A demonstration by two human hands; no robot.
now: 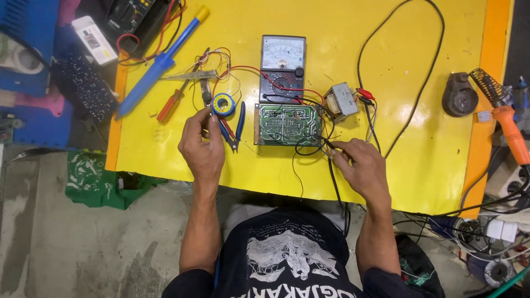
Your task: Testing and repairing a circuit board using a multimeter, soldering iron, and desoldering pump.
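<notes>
Your right hand (361, 165) pinched the black probe (330, 145) near the green circuit board (287, 124); a slip risked shorting joints. Left hand (202, 146) fingers closed narrow by the blue-handled pliers (234, 129); grip unclear.

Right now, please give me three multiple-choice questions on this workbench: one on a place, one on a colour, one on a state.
1. Where does the green circuit board lie?
A. just below the analog meter
B. on the grey floor
C. under the blue desoldering pump

2. What colour is the soldering iron's handle at the far right?
A. orange
B. green
C. white

3. What is the right hand doing?
A. resting flat and empty
B. pinching a black probe by the board
C. lifting the transformer

Answers: 1 A, the board sits right under the meter. 2 A, the handle is plainly orange. 3 B, the fingers close on the probe's thin black lead.
</notes>
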